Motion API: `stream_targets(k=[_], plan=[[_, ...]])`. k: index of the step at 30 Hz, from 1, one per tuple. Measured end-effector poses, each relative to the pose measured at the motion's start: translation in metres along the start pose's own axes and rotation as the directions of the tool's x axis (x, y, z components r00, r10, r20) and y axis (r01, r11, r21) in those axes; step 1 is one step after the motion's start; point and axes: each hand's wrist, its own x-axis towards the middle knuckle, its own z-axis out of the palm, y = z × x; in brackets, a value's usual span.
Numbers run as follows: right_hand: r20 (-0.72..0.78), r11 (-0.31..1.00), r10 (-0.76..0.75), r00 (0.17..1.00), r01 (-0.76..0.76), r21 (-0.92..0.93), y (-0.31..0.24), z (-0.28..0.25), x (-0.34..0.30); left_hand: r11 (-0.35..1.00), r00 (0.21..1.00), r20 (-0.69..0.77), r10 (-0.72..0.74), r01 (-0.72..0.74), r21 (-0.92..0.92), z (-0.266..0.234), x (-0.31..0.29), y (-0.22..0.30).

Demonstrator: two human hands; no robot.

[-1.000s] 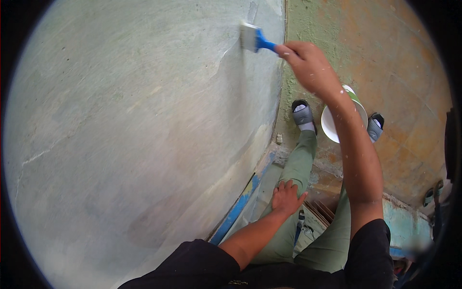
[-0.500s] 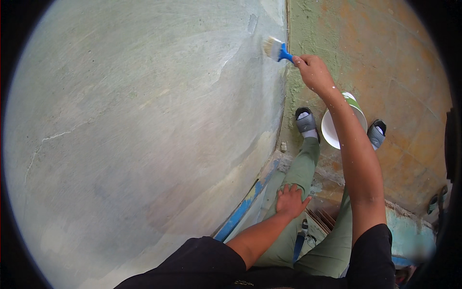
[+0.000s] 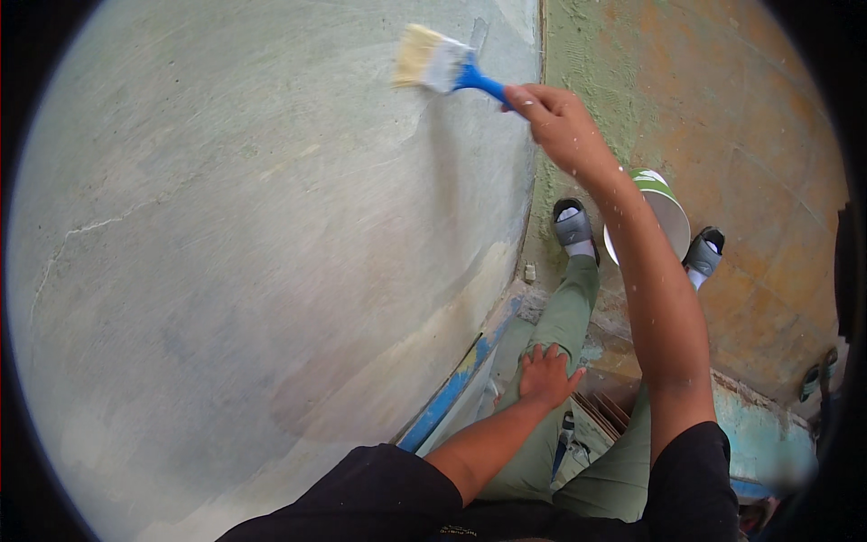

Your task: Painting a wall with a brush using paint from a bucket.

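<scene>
My right hand (image 3: pixel 562 126) is closed round the blue handle of a wide paintbrush (image 3: pixel 442 68). Its pale bristles point left, beside the grey-white wall (image 3: pixel 235 253); whether they touch it I cannot tell. The brush is slightly blurred, and its shadow falls on the wall below. White specks dot my right wrist and forearm. My left hand (image 3: pixel 547 377) lies on my left knee, fingers spread, holding nothing. Between my feet stands a white bucket with a green band (image 3: pixel 652 183), partly hidden behind my right forearm.
A tiled, orange-stained floor (image 3: pixel 731 163) stretches to the right, with a green-smeared strip (image 3: pixel 587 81) along the wall's foot. Near my left knee runs a blue-painted edge (image 3: pixel 442 411). A low turquoise ledge (image 3: pixel 763 429) and another pair of sandals (image 3: pixel 810 382) are at the lower right.
My right hand has moved the paintbrush leftward and slightly up, away from the wall's lower edge and over the wall. My left hand has stayed on the knee.
</scene>
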Motion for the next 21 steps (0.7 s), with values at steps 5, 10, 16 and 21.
stream_targets(k=[5, 10, 16, 21], plan=[[-0.118, 0.918, 0.133, 0.984, -0.167, -0.358, 0.048, -0.016, 0.016, 1.0, 1.0, 0.013, 0.004, -0.004, 0.015, 0.002, 0.001, -0.001], [0.052, 0.98, -0.2, 0.978, 0.198, 0.031, -0.043, 0.004, -0.038, 0.999, 1.0, -0.016, -0.017, 0.017, 0.027, 0.013, 0.002, -0.007], [0.151, 0.98, 0.053, 0.987, -0.081, 0.182, -0.019, -0.057, -0.126, 0.999, 0.996, -0.084, -0.015, 0.018, 0.04, 0.015, 0.004, -0.006], [0.009, 0.862, 0.47, 0.883, -0.457, -0.218, 0.059, -0.14, -0.205, 0.999, 1.0, -0.03, -0.009, 0.01, 0.037, 0.004, 0.004, -0.003]])
